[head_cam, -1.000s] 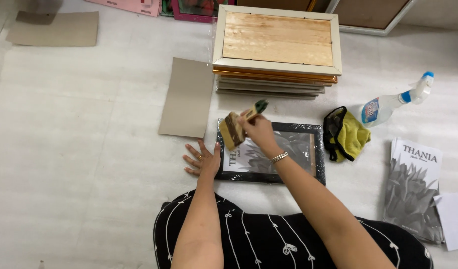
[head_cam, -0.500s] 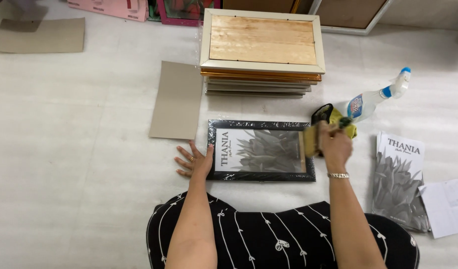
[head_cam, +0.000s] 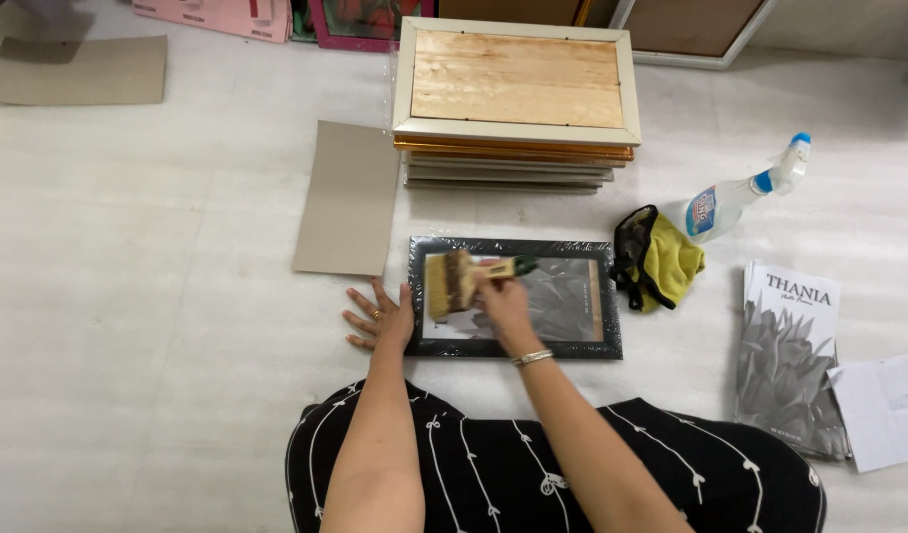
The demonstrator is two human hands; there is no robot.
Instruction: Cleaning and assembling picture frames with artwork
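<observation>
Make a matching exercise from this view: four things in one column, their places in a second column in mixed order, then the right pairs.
Things:
1. brush
2. yellow cloth
3. spray bottle
4. cardboard sheet

Places:
A. flat on the floor, left of the black frame
B. in the right hand, over the black frame
C. lying on the floor beyond the cloth, far right
D. just off the frame's right end

Pairs: 1-B, 2-D, 3-C, 4-A
</observation>
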